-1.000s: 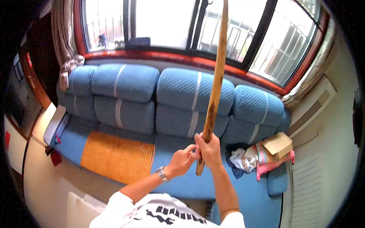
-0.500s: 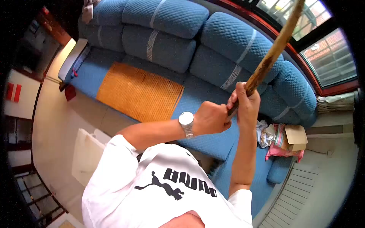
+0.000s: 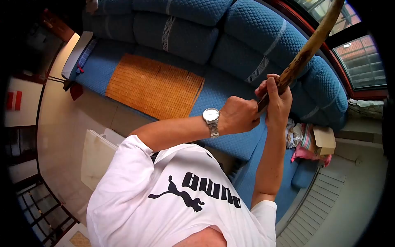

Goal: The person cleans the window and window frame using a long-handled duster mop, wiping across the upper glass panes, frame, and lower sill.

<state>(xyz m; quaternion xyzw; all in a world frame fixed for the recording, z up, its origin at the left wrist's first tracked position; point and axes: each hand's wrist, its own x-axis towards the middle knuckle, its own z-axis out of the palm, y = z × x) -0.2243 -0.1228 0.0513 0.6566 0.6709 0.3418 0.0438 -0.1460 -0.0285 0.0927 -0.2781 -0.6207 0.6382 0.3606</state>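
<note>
A long wooden stick (image 3: pixel 306 53) with brown, knotty patches rises from my hands toward the upper right and runs out of the top of the view. My left hand (image 3: pixel 238 115), with a silver watch (image 3: pixel 211 115) on its wrist, is closed in a fist around the stick's lower end. Just above it, my right hand (image 3: pixel 280 101) wraps the stick, its thumb lying along the wood. The stick's bottom tip is hidden within my left fist. Both arms reach out in front of my white T-shirt (image 3: pixel 173 181).
A long blue quilted sofa (image 3: pixel 230 144) curves around ahead, with a bamboo mat (image 3: pixel 154 84) on its seat. Bags and an open cardboard box (image 3: pixel 325 140) sit at the right. A window (image 3: pixel 360 61) is near the stick's upper part. A pale table (image 3: pixel 96 158) stands at left.
My hands and the stick sit slightly farther right and higher in the view, still gripped the same way. The sofa has shifted upward in view, and the picture is darker.
</note>
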